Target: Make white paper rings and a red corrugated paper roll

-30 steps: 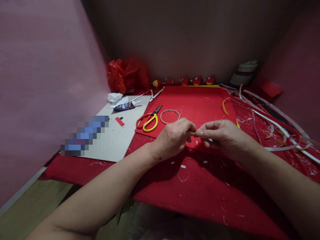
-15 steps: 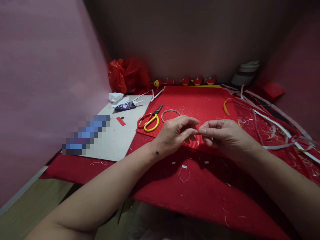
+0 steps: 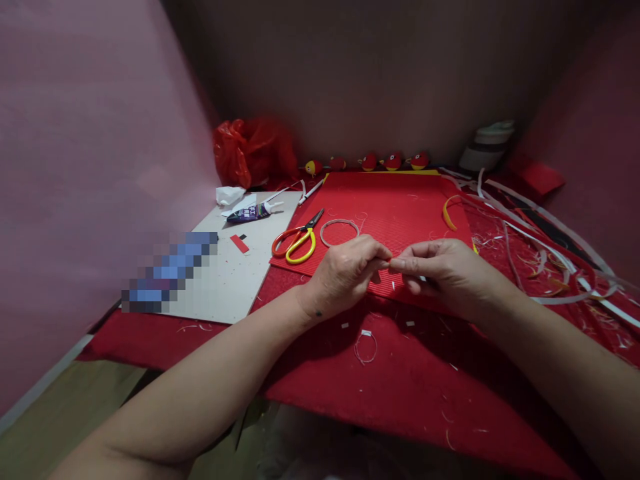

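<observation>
My left hand (image 3: 353,267) and my right hand (image 3: 433,263) meet fingertip to fingertip over a red corrugated sheet (image 3: 395,200). Both are pinched closed. Whatever lies between the fingertips is too small and too hidden to name. Just left of my left hand rests a coiled pale ring (image 3: 326,233) on the sheet. Scissors (image 3: 303,241) with one red and one yellow handle lie beside it, blades pointing away. On the red cloth (image 3: 320,367) below my hands is a thin thread loop (image 3: 365,348) with a small white tab.
At left a grey board (image 3: 270,250) carries a glue tube (image 3: 253,212) and a red paper piece (image 3: 239,244). Several small red birds (image 3: 393,161) line the back, near a red plastic bag (image 3: 250,153). Paper strips (image 3: 565,257) and scraps tangle at right.
The fingers of my left hand have curled in more tightly, and its wrist has turned slightly. My right hand keeps nearly the same pinch. The whole view has shifted a little.
</observation>
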The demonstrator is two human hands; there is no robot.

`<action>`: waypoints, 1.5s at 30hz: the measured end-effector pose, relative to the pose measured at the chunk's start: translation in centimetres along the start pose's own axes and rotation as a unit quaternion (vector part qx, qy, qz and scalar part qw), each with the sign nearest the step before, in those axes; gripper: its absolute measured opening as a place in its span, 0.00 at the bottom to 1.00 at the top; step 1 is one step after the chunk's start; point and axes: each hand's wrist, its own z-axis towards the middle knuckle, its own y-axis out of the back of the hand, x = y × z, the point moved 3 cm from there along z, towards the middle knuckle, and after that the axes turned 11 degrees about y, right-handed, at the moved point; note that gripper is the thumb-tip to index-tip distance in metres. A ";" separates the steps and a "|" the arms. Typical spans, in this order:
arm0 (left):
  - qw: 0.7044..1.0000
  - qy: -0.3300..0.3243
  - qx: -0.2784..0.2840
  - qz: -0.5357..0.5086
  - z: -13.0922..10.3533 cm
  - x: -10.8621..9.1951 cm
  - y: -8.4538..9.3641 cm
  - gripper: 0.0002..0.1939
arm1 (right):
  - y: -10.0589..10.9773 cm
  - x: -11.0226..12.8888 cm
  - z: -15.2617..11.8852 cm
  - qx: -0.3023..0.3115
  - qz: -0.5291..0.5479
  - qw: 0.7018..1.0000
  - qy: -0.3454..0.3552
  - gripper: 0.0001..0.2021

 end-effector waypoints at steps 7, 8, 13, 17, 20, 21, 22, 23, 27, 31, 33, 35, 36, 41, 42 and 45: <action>0.995 -0.050 0.007 0.089 0.0 0.0 -0.2 0.05 | -0.3 0.2 -0.3 -0.019 0.018 1.000 0.011 0.13; 0.993 -0.054 0.010 0.107 0.0 0.0 -0.2 0.06 | -0.3 0.1 -0.3 -0.019 0.019 1.000 0.007 0.14; 0.980 -0.065 0.032 0.188 -0.2 0.0 -0.2 0.09 | -0.4 -0.1 -0.3 -0.019 0.015 1.000 0.005 0.14; 0.976 -0.074 0.041 0.202 -0.2 0.0 -0.2 0.09 | -0.3 -0.3 -0.1 -0.020 0.001 1.000 0.011 0.13; 0.993 -0.038 0.032 0.111 0.0 0.1 -0.1 0.06 | -0.1 -0.4 0.0 -0.026 0.003 0.999 0.027 0.12; 0.998 -0.009 0.034 0.055 0.1 0.2 -0.1 0.05 | 0.0 -0.3 0.1 -0.027 0.006 0.999 0.037 0.11; 0.999 0.027 0.041 -0.011 0.2 0.3 0.0 0.05 | 0.1 -0.3 0.1 -0.027 0.009 0.998 0.048 0.11; 0.993 0.067 0.052 -0.082 0.3 0.4 -0.1 0.04 | 0.1 -0.2 0.1 -0.024 0.012 0.998 0.057 0.10; 0.933 0.187 0.076 -0.299 0.4 0.4 -0.2 0.04 | 0.2 0.1 0.1 0.000 0.028 0.996 0.083 0.08; 0.917 0.202 0.047 -0.341 0.5 0.1 -0.1 0.02 | 0.2 -0.1 0.2 0.021 0.045 0.995 0.082 0.08; 0.918 0.198 0.037 -0.342 0.5 0.1 -0.1 0.02 | 0.2 -0.2 0.2 0.025 0.053 0.995 0.081 0.07; 0.917 0.200 0.041 -0.344 0.5 0.2 -0.1 0.03 | 0.2 -0.3 0.2 0.023 0.054 0.995 0.083 0.07; 0.916 0.201 0.046 -0.345 0.4 0.2 -0.2 0.04 | 0.1 -0.2 0.2 0.022 0.054 0.995 0.086 0.07; 0.936 0.159 0.027 -0.314 0.3 0.3 -0.1 0.04 | 0.1 -0.1 0.1 0.030 0.053 0.995 0.084 0.08; 0.943 0.147 0.018 -0.297 0.3 0.3 -0.1 0.04 | 0.1 -0.2 0.1 0.030 0.051 0.995 0.078 0.08; 0.969 0.110 0.010 -0.220 0.2 0.4 0.1 0.04 | 0.2 -0.5 0.1 0.027 0.038 0.998 0.045 0.09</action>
